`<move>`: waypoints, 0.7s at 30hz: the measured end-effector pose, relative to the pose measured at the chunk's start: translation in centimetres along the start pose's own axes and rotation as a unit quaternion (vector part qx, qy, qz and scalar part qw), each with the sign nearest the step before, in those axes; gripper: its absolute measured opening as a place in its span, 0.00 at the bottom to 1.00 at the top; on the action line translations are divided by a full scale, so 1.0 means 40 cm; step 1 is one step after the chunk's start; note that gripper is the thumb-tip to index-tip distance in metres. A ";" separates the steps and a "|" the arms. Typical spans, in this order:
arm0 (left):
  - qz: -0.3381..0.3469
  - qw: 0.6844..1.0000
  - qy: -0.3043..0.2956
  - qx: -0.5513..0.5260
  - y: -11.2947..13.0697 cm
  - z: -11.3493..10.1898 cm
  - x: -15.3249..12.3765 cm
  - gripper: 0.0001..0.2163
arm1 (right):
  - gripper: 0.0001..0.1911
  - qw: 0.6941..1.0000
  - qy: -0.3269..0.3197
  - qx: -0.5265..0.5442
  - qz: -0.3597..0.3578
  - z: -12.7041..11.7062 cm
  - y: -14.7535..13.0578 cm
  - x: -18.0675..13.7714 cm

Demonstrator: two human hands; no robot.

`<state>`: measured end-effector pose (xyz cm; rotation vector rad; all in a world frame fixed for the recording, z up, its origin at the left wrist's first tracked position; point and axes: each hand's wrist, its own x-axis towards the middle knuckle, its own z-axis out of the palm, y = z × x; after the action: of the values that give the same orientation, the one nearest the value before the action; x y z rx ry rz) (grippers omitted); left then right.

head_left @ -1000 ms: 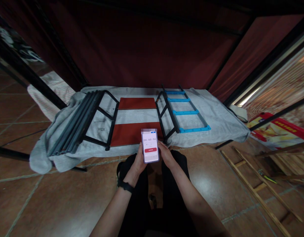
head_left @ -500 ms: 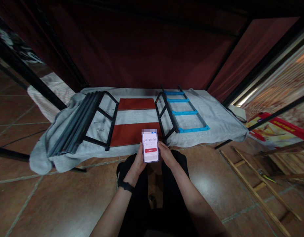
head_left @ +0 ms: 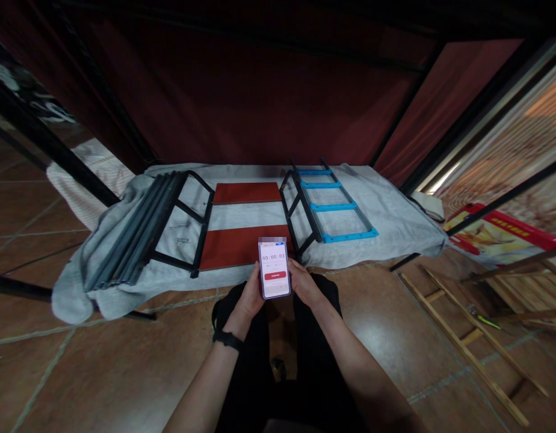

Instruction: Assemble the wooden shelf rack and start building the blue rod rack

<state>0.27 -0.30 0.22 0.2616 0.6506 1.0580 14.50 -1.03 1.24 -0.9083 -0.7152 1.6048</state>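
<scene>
A smartphone (head_left: 275, 269) is held upright between my two hands, its lit screen showing a timer at 00:00:03 above a red button. My left hand (head_left: 251, 291) grips its left edge, and my right hand (head_left: 304, 284) holds the right edge. Just beyond the phone lie two red-brown boards (head_left: 246, 246) on a grey cloth (head_left: 242, 214). Black metal frames flank them, one on the left (head_left: 204, 222) and one on the right (head_left: 292, 211). Further right is a ladder-like frame with blue crosspieces (head_left: 334, 207). Dark grey tubes (head_left: 140, 231) lie bundled at the left.
Small metal pieces (head_left: 182, 240) lie inside the left black frame. A wooden ladder-like frame (head_left: 471, 337) rests on the tiled floor at the right, with a yellow-green-handled tool (head_left: 488, 320) near it. A red and yellow box (head_left: 499, 234) stands behind. A dark red curtain (head_left: 260, 108) hangs at the back.
The timer has gone from 00:00:02 to 00:00:03. The view has shifted slightly; both hands keep the same hold on the phone.
</scene>
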 end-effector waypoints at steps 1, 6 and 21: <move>-0.002 1.000 -0.002 0.000 0.004 0.000 -0.002 0.23 | 0.25 1.000 0.001 0.007 -0.002 0.000 0.001 -0.001; 0.023 0.999 0.019 0.025 0.020 -0.021 0.001 0.19 | 0.23 0.999 -0.003 0.031 -0.010 -0.012 0.004 -0.003; 0.119 0.987 0.031 0.106 0.121 -0.072 -0.050 0.10 | 0.22 0.998 0.005 0.050 -0.027 -0.067 -0.041 -0.080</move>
<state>-5.62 -0.03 1.10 0.5031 0.8037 1.2288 17.97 -3.82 1.80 -0.8165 -0.6408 1.5735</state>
